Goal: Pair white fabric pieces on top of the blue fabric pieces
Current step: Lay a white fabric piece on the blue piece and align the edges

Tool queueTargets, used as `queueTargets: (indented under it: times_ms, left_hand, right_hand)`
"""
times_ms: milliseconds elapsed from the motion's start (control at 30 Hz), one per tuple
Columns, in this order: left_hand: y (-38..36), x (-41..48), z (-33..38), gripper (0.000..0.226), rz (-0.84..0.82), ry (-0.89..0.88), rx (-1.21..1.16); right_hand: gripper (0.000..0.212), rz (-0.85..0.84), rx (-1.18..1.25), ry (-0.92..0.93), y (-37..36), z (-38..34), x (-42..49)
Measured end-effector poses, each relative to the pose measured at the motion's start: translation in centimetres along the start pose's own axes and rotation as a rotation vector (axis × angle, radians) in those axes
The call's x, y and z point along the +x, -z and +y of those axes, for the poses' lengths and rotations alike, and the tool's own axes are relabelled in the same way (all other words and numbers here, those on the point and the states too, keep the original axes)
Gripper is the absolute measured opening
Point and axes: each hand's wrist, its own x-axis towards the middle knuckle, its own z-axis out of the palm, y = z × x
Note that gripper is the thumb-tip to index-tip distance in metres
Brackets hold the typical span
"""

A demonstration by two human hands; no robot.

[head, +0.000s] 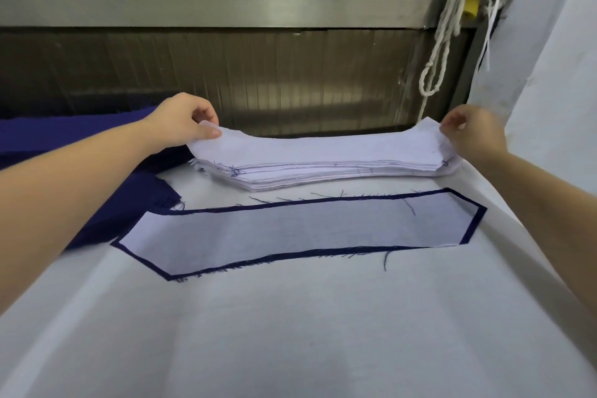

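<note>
Left hand, right hand pinch opposite ends of top white piece on stack.

Both forearms are bare along all their visible length. The left grip and right grip are bare hands; the left thumb shows a short, plain nail.

White pc on blue pc; white stack behind, top pc raised.

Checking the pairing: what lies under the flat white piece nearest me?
A blue piece, visible only as a dark border around the white piece; its middle is covered.
</note>
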Motion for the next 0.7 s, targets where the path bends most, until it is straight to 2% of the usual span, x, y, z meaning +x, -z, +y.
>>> queueTargets:
  times_ms: [100,267,367,567,700]
  left_hand:
    - [0.1,-0.1,-0.1,0.003,0.059,-0.031,0.058]
    - [0.7,-0.3,0.0,0.008,0.156,-0.084,0.106]
    - [0.8,-0.5,0.0,0.009,0.219,-0.091,0.094]
    - [0.1,-0.9,0.1,0.015,0.234,-0.060,0.052]
    - [-0.3,-1.2,-0.1,0.012,0.179,-0.052,0.004]
  right_hand:
    - [0.009,0.006,0.107,-0.025,-0.2,-0.1,0.1]
    - [0.010,0.087,0.347,-0.091,0.1,-0.3,0.3]
    - [0.010,0.076,0.434,-0.154,0.2,-0.4,0.4]
    - [0.023,-0.033,0.395,-0.195,-0.3,0.0,0.0]
    - [0.020,0.003,0.308,-0.163,-0.6,-0.1,-0.5]
